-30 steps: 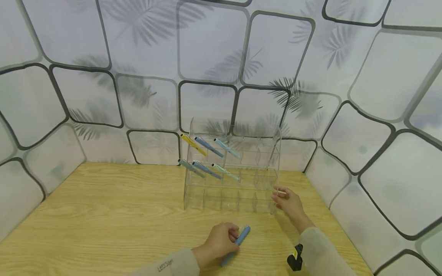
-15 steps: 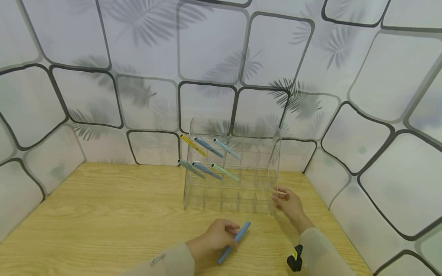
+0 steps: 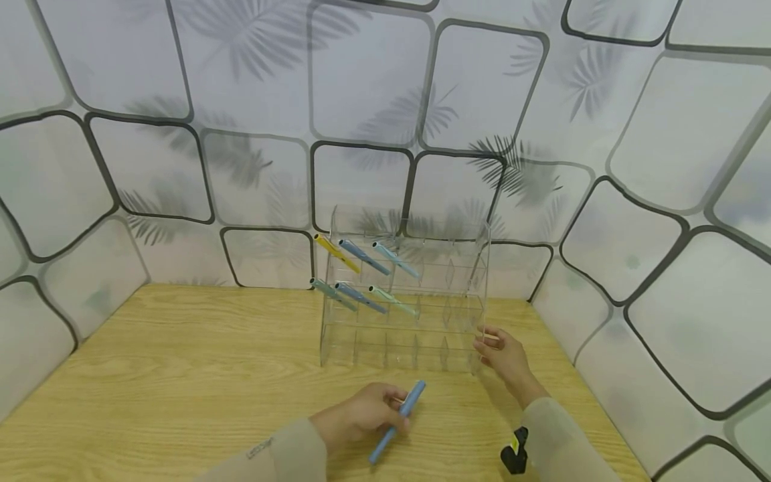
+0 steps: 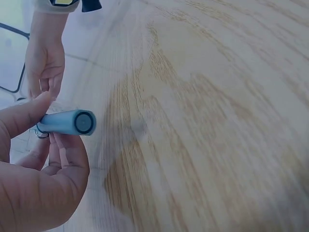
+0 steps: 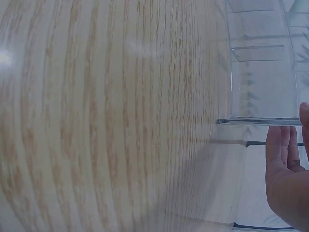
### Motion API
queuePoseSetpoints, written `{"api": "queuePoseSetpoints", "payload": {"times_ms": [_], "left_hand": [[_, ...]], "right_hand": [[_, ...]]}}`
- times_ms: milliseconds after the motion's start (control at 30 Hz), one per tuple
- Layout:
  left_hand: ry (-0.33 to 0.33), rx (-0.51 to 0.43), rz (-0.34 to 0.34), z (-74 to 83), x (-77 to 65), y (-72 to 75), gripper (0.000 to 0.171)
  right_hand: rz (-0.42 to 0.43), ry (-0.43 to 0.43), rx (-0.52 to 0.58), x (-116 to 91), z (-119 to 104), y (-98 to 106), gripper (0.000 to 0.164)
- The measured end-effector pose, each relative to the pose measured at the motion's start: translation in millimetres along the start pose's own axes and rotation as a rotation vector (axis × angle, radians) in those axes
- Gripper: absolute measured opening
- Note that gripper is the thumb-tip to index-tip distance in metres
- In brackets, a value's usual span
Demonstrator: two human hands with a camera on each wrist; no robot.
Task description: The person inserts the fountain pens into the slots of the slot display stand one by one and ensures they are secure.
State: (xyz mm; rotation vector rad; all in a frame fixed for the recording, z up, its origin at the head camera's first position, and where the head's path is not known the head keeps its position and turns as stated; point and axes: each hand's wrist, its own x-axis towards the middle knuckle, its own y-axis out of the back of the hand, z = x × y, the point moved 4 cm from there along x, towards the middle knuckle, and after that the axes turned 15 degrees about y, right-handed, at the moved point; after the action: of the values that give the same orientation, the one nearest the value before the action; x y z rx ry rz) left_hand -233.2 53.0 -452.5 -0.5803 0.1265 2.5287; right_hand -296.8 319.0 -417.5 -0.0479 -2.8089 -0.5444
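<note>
My left hand [image 3: 372, 410] pinches a blue pen [image 3: 414, 395] between thumb and fingers, just in front of a clear tiered rack [image 3: 400, 348]. From the left wrist view, the round end of the pen [image 4: 83, 122] points towards the camera, with the left hand [image 4: 43, 188] around its middle. My right hand [image 3: 507, 356] holds the rack's right side panel at its lower front edge. In the right wrist view, the fingers of that hand [image 5: 285, 179] lie along the outer face of the panel [image 5: 260, 121], and its thumb is partly cut off.
Several pens rest slanted in the rack's left compartments: a yellow pen [image 3: 337, 253], blue ones and pale green ones, on the upper and middle tiers. A small black object [image 3: 515, 452] with a yellow mark is by the right sleeve. Patterned walls [image 3: 265, 181] enclose the wooden table [image 3: 199, 375].
My left hand has drawn the blue pen slightly to the left and up in the head view, and more of the pen shows. The right hand and the rack have stayed in place.
</note>
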Motion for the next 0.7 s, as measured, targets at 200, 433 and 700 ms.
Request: {"api": "queuePoseSetpoints", "payload": {"times_ms": [200, 433, 700], "left_hand": [[0.017, 0.029, 0.015, 0.5, -1.5, 4.9, 0.030], [-0.005, 0.016, 0.033, 8.3, -6.6, 15.7, 0.028], [-0.057, 0.037, 0.075, 19.7, -15.6, 36.5, 0.022]], "right_hand": [[0.000, 0.001, -0.001, 0, -1, -1, 0.046], [0.004, -0.003, -0.009, 0, -2, -1, 0.045], [0.005, -0.004, -0.003, 1, 0, -1, 0.045]]}}
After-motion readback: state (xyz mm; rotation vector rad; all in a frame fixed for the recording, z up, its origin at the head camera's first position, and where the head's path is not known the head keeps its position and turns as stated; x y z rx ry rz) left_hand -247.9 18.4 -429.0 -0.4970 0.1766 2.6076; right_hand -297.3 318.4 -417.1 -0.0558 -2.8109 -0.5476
